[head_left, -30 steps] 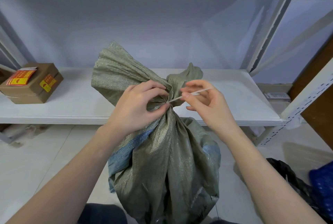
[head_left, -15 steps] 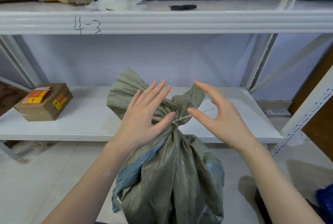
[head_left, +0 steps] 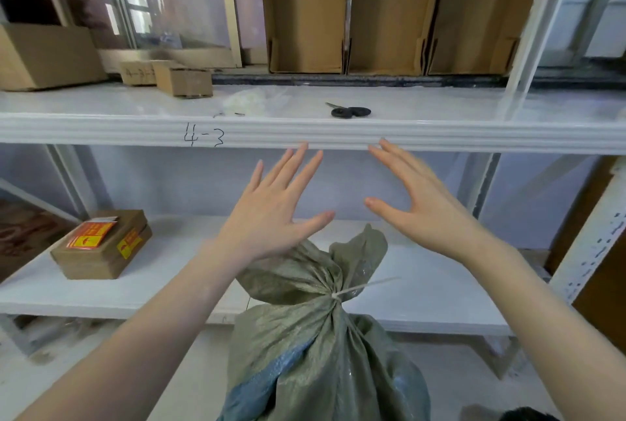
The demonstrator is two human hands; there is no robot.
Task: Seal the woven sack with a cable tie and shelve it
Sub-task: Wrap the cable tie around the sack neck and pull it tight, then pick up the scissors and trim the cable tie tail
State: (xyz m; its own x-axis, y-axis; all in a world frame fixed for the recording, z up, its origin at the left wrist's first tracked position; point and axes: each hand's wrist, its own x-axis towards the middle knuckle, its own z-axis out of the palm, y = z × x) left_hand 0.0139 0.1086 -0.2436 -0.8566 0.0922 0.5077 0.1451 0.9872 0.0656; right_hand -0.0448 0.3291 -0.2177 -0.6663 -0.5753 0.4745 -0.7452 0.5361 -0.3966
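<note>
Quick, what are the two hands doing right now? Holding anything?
Left hand: open, fingers spread, holding nothing, above the sack.
Right hand: open, holding nothing.

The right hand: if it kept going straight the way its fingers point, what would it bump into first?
Probably the front edge of the upper shelf: the right hand points up and forward, fingertips just below that edge. Depth is unclear; the scissors lie beyond.

The sack point(head_left: 315, 346) below my hands is coarse woven plastic cloth, dull olive with a faint sheen, cinched by a smooth white plastic tie point(head_left: 359, 289). The shelf point(head_left: 423, 136) is glossy white painted metal. Matt brown cardboard box point(head_left: 101, 248), glossy stickers. Black-handled scissors point(head_left: 349, 111).
</note>
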